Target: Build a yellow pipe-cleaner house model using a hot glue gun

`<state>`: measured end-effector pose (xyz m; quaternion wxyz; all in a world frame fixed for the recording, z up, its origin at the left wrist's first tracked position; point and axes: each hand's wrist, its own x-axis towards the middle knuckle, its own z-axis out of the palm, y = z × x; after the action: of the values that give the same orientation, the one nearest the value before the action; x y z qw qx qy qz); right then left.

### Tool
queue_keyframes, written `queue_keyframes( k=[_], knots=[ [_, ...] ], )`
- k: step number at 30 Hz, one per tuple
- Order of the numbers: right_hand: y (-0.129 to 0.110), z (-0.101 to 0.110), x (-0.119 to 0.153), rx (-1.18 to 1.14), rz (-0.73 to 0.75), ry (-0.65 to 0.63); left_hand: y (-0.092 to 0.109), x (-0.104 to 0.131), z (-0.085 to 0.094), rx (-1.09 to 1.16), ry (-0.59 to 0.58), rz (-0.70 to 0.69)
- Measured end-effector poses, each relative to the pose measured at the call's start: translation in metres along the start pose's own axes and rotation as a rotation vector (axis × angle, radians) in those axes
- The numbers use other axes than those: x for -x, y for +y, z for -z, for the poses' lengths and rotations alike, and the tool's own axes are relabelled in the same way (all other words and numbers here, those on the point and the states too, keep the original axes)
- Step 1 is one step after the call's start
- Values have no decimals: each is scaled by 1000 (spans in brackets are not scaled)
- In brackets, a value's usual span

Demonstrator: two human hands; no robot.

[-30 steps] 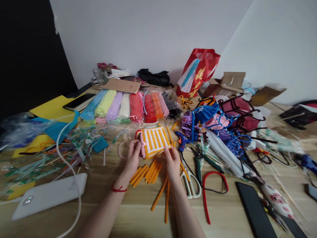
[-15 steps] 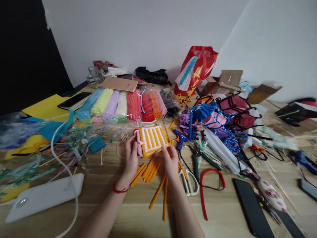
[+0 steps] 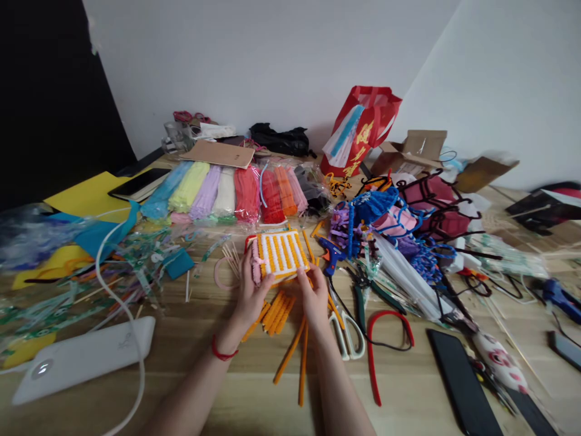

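Between my hands is a small rectangular panel (image 3: 282,253) of white and orange fuzzy pipe-cleaner stripes, with a pink fuzzy strip along its left edge. My left hand (image 3: 251,290) grips the left side, its thumb on the lower front edge. At the lower right corner my right hand (image 3: 313,295) pinches the panel. Below it on the table lie short orange pipe-cleaner pieces (image 3: 278,313) in a row. Two longer orange pipe cleaners (image 3: 290,351) stretch toward me beside my right wrist. What sits behind the panel is mostly hidden; a bit of red shows at its upper left.
Right of my hands are a blue glue gun (image 3: 333,254), white-handled scissors (image 3: 347,336), green-handled pliers (image 3: 360,297) and a bent red pipe cleaner (image 3: 372,357). Bagged coloured pipe cleaners (image 3: 247,194) line the back. A white power bank (image 3: 86,357) with a cable lies left, a black phone (image 3: 460,378) right.
My left hand has shifted its hold, the thumb moving right along the panel's lower edge. The panel has turned slightly, showing more white along its top and right edges.
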<state>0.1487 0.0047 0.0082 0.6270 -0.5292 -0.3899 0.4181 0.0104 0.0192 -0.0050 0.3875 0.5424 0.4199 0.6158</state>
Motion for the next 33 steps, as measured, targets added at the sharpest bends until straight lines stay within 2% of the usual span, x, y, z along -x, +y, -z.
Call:
queue_keyframes(
  k=[6,12,22,33],
  knots=[
    [2,1,-1,4,6,-8,-3,0,3,-249,-26,-111],
    [4,0,-1,19,19,2,-5,0,2,-137,-21,-108],
    [4,1,-1,-40,-7,-2,-6,0,3,-120,-47,-126],
    [6,3,-2,58,31,10,1,1,1,-260,-47,-111]
  ],
)
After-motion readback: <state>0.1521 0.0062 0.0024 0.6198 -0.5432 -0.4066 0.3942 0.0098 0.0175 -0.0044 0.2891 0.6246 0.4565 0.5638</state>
